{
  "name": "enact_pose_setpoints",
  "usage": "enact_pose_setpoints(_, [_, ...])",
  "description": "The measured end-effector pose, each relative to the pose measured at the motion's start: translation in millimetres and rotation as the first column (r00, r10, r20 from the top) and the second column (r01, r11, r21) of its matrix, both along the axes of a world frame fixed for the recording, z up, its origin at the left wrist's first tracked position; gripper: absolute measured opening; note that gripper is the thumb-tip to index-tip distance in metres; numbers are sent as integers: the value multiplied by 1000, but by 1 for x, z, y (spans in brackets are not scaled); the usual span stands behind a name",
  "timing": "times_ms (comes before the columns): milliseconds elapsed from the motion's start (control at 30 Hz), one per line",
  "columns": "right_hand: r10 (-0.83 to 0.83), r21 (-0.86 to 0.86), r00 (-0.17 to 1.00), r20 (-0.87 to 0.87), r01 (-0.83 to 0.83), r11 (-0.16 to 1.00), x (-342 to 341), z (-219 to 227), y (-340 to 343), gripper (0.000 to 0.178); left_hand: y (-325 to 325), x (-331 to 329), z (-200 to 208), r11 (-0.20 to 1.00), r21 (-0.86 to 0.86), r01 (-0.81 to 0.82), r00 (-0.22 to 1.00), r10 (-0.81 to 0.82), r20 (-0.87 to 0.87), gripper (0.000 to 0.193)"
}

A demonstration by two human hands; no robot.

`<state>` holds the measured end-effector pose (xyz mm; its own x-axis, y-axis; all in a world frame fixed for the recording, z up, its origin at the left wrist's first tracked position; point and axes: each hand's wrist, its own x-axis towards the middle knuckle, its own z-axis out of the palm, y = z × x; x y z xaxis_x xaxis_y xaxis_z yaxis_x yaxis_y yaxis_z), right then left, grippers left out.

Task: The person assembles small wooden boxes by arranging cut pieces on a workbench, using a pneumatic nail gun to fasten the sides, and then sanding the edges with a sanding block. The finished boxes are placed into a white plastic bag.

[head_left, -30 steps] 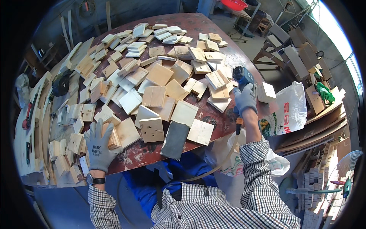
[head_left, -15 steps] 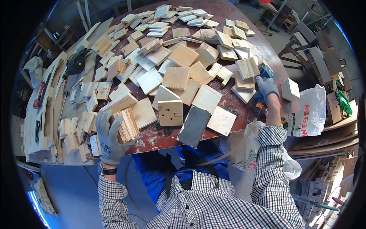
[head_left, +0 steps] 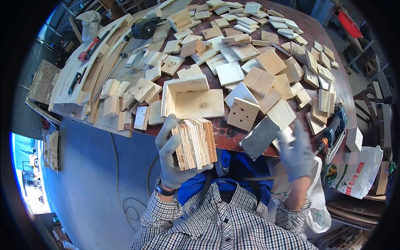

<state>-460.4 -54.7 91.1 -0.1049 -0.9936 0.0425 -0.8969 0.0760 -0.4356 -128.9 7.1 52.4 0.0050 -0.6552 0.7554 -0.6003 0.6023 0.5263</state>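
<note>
My left hand (head_left: 166,155), in a grey work glove, grips a stack of square plywood pieces (head_left: 195,143) with their layered edges facing up. The stack is held in front of the table's near edge. My right hand (head_left: 296,152), gloved too and blurred by motion, is raised with fingers apart and nothing in it. To its right a blue-and-black air tool (head_left: 333,129) with an orange hose fitting lies at the table edge. Between the hands are a dark grey rectangular pad (head_left: 260,138) and a wood block with several holes (head_left: 243,113). An L-shaped wooden piece (head_left: 191,100) stands just beyond the stack.
Many loose wood blocks (head_left: 260,81) cover the dark red table (head_left: 310,16). Long boards (head_left: 89,68) at the left carry a red-handled tool (head_left: 89,50) and a black power tool (head_left: 144,29). A white printed bag (head_left: 354,173) hangs at the right. A hose (head_left: 115,166) trails on the floor.
My right hand has let go of the air tool and moved left, toward the stack. My left hand has lifted the plywood stack off the table toward me. The view has swung left.
</note>
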Motion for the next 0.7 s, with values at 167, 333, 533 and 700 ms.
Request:
enact_pose_setpoints(167, [309, -184, 595, 742, -262, 947, 75, -17, 56, 109, 13, -4, 11, 990, -144, 6, 967, 31, 252, 76])
enact_pose_setpoints(333, [498, -290, 370, 784, -491, 821, 119, -2, 76, 136, 29, -18, 17, 988, -152, 1, 870, 74, 487, 66])
enact_pose_setpoints(533, [420, -225, 506, 754, -401, 888, 95, -2, 61, 107, 33, -10, 20, 931, 87, 353, 922, -331, -203, 121])
enact_pose_setpoints(700, [517, -393, 504, 691, -339, 855, 108, -7, 74, 113, 40, -26, -2, 690, 198, 696, 171, 109, -979, 113])
